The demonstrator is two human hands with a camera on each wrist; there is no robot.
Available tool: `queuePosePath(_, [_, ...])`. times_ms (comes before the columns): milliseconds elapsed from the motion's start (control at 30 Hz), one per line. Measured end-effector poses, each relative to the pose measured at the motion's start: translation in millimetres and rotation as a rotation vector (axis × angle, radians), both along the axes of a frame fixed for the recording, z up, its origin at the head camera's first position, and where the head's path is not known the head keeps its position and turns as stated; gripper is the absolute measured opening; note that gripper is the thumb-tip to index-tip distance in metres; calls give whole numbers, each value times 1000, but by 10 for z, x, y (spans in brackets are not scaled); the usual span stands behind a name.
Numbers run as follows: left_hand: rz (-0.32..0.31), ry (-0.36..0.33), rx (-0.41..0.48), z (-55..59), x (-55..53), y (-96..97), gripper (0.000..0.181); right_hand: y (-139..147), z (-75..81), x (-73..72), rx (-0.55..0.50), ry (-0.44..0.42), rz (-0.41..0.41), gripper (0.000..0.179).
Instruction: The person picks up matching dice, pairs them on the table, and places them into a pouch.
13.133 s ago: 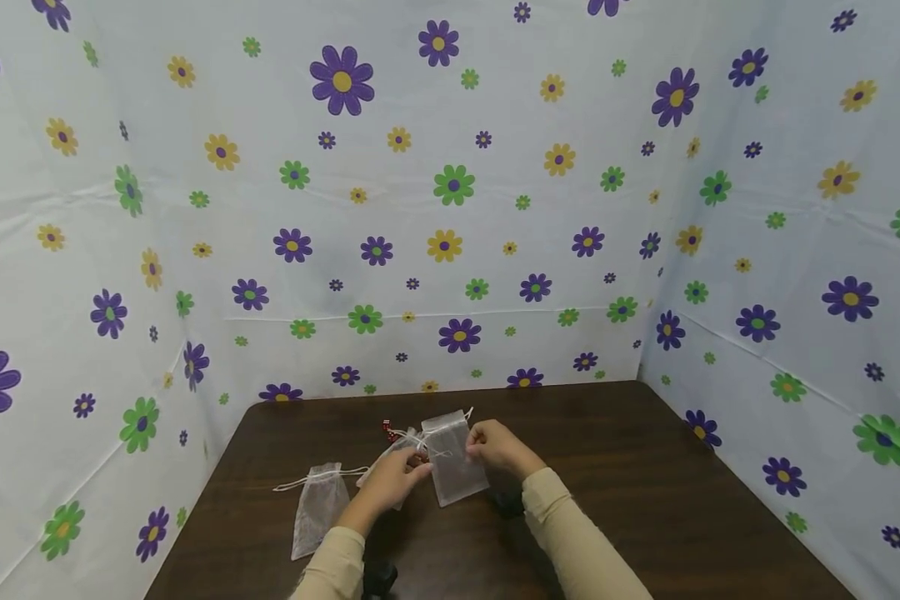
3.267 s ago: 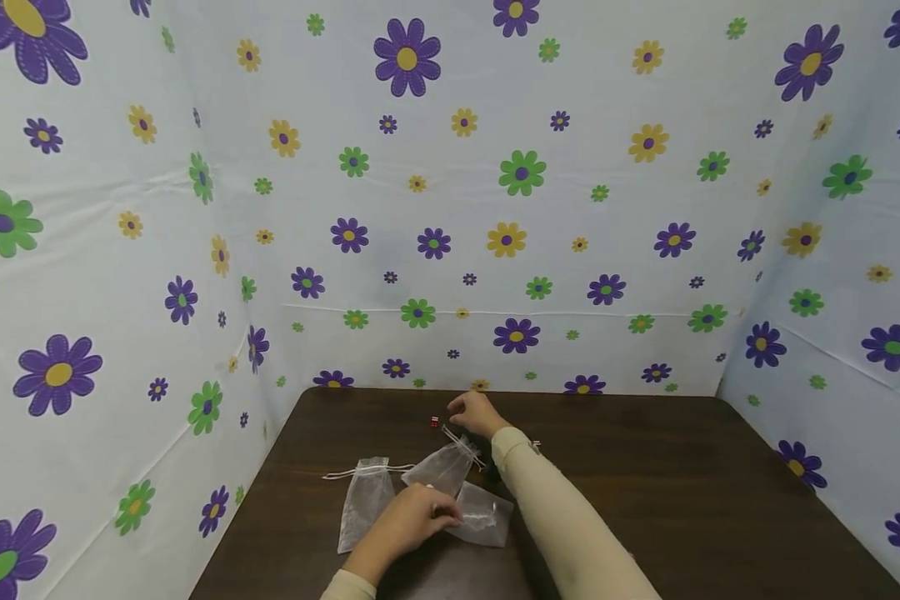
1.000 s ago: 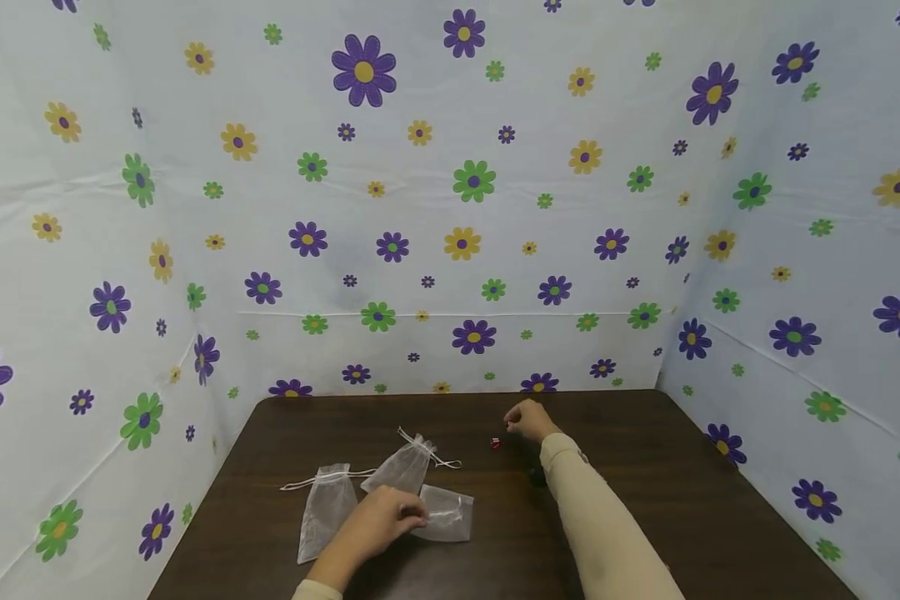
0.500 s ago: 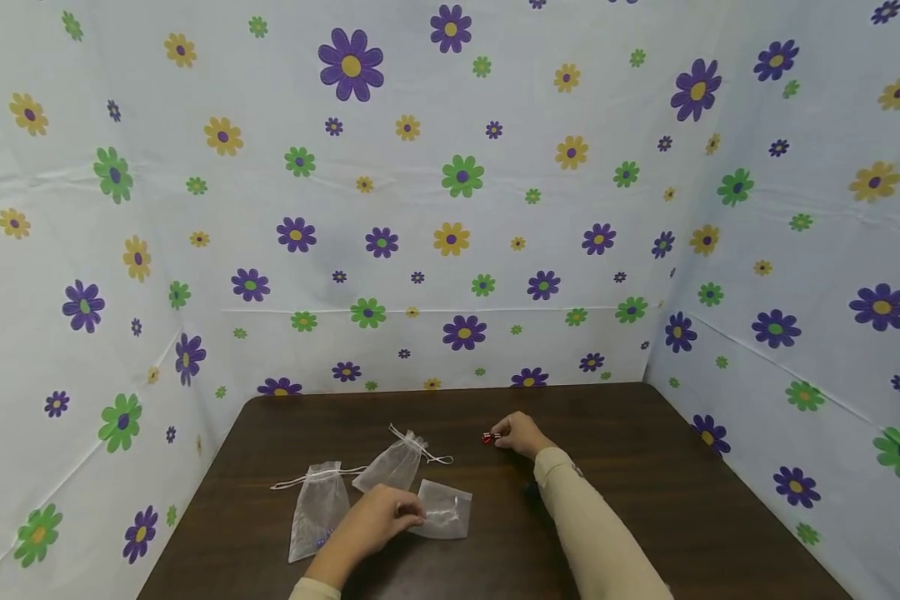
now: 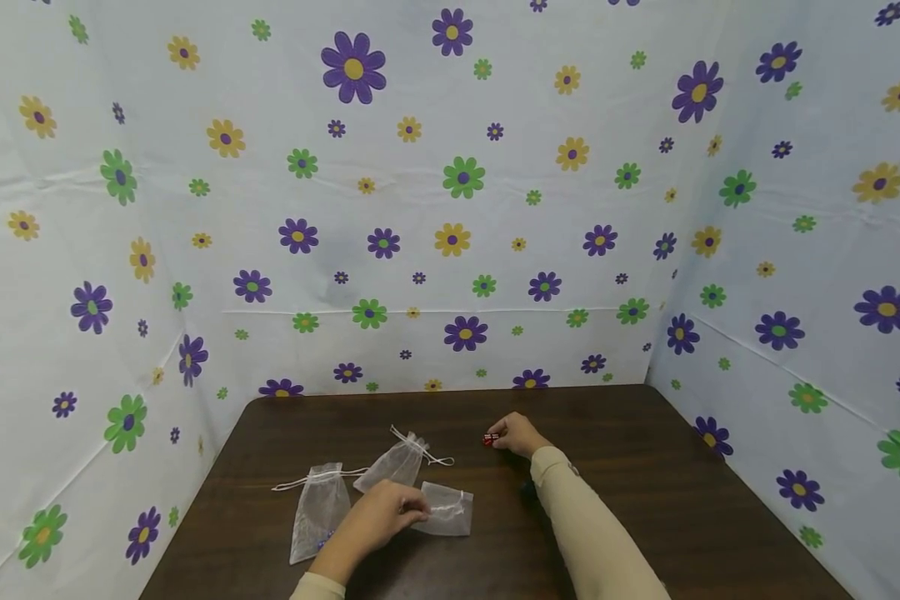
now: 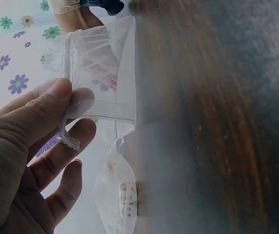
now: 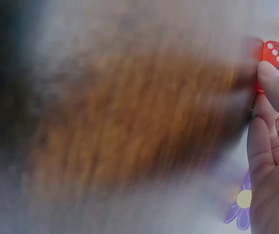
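My left hand [image 5: 378, 518] pinches the edge of a sheer white drawstring bag [image 5: 452, 510] between thumb and forefinger. In the left wrist view this bag [image 6: 100, 63] spreads flat from the fingertips, its mesh see-through. Farther up the table, my right hand [image 5: 520, 435] grips red dice [image 5: 489, 438] at its fingertips, low over the tabletop. The right wrist view shows the thumb against a translucent red die [image 7: 274, 52] with white pips; how many dice are in the fingers is partly hidden.
Left of my left hand lies a second sheer bag [image 5: 321, 504] with small blue-purple pieces inside. Behind it is a third bag [image 5: 396, 460], cords spread. The left wrist view has pale dice [image 6: 127, 197] inside a bag. Flowered cloth [image 5: 450, 208] surrounds the dark table [image 5: 645, 500].
The right hand left the bags, reached across the table and brought one red die against another, now gripping them. The left hand keeps pinching its bag, now lying lower and nearer.
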State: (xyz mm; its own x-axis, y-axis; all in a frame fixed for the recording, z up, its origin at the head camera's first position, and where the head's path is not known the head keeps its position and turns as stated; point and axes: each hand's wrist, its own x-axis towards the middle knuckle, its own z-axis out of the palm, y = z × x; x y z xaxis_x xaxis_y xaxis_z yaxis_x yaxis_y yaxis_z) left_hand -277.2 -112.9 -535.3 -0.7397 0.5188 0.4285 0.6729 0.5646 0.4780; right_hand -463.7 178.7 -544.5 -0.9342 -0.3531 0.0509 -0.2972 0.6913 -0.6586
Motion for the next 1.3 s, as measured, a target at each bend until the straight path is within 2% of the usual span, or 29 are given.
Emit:
queuePosePath(100, [-3,3,2,6,1,11,5,12,9,7,-11,-10,22,19])
queuePosePath(267, [8,7,-2,19,3,29,5,41,23,30,-18,18,74,17])
queuePosePath(400, [32,10,-13,44,-18,46,4,45,28,42,-17,-3,30,21])
queuePosePath(533, [37,3,-19,70,-43,64,4,38,8,62,-4,22,-1,25])
queuePosePath(633, [22,7,-17,65,-58,91,6,41,-14,76,5,37,5,27])
queuePosePath(800, [-4,54,-10,52,-81,157,6,61,-8,93,11,58,23,27])
queuePosePath(1000, [7,81,-11,81,-78,195,5,57,20,101,17,44,30,27])
queuePosePath(1300, [2,124,-6,53,-99,216,5,46,17,82,5,51,47,27])
